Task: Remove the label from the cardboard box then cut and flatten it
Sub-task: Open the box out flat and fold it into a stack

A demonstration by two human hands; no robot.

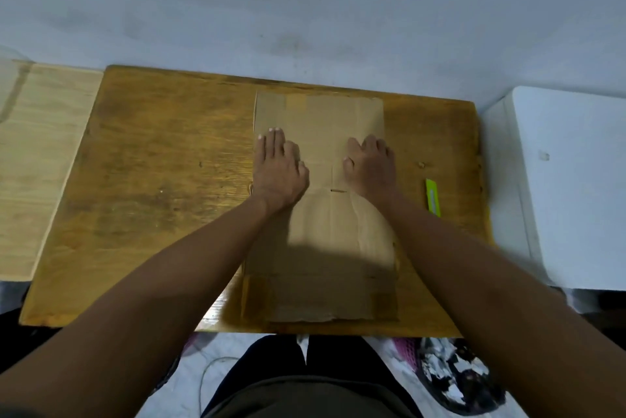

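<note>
Palms of left hand (278,171) and right hand (371,167) press flattened cardboard box (321,231).

Plain home room suggested: worn wooden counter (152,180) set against scuffed white wall (305,11), white cabinet (569,180) beside.

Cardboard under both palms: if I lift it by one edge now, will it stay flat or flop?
The cardboard lies flat but shows fold lines across it, so it will probably hinge and sag there. It looks thin, so likely light. On the smooth wooden table it may slide once the left hand and right hand lift.
</note>
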